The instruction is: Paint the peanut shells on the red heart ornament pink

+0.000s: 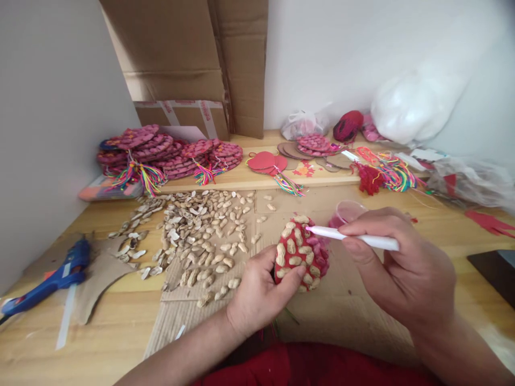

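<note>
Head-camera footage looked down on a wooden table (462, 236) spread with corrugated cardboard sheets (346, 305). The left hand (259, 292) was curled around the lower edge of a red heart-shaped piece covered with glued peanut shells (300, 257), thumb pressed on its face, holding it tilted up above the cardboard. The right hand (402, 268) pinched a slim white brush handle (354, 237) between thumb and forefinger, its pink tip touching the upper right of the piece. A small pink cup (346, 212) stood just behind. A heap of loose peanut shells (197, 236) lay to the left, and a blue glue gun (52, 279) rested near the left edge. Stacks of finished pink shell pieces with rainbow tassels (161, 153) sat at the back.
</note>
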`<state>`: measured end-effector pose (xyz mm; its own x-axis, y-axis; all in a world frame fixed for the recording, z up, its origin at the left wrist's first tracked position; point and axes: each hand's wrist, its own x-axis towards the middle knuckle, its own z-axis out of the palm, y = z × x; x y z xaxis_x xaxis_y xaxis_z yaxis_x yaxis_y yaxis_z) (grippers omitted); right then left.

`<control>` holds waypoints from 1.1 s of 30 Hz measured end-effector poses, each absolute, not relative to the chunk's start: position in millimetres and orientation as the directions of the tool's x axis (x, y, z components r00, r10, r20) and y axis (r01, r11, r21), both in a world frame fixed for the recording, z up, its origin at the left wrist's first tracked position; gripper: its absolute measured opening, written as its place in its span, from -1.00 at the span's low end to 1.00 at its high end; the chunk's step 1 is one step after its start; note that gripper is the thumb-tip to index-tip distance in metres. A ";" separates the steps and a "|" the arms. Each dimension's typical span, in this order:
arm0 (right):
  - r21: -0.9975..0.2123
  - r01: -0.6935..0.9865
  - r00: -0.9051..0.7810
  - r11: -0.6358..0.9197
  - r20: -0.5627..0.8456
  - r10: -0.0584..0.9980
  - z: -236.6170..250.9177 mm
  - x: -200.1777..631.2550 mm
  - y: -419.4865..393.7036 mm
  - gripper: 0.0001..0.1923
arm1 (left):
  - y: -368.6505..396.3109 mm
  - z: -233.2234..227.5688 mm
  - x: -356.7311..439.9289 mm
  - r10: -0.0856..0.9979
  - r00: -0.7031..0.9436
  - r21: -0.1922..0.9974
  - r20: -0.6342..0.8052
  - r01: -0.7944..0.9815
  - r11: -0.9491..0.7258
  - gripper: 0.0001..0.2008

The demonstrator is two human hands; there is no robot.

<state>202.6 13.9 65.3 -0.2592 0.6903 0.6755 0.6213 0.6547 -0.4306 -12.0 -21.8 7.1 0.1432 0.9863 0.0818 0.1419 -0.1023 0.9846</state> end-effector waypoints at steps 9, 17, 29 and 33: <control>-0.356 0.608 -0.338 0.710 0.693 0.637 68.9 201.2 12.7 -0.81 | -20.5 6.6 -12.1 0.981 0.138 0.961 0.136 0.221 -0.164 -0.85; -0.252 0.652 -0.403 0.715 0.683 0.609 67.5 200.8 15.8 -0.85 | -20.9 8.3 -12.7 0.980 0.140 0.958 0.145 0.227 -0.174 -0.85; -0.226 0.649 -0.354 0.727 0.755 0.551 66.3 202.3 16.3 -0.82 | -20.9 6.5 -11.6 0.978 0.140 0.953 0.154 0.241 -0.185 -0.87; -0.272 0.638 -0.337 0.720 0.743 0.579 64.4 204.2 17.5 -0.80 | -20.1 5.7 -11.6 0.971 0.153 0.939 0.181 0.267 -0.217 -0.89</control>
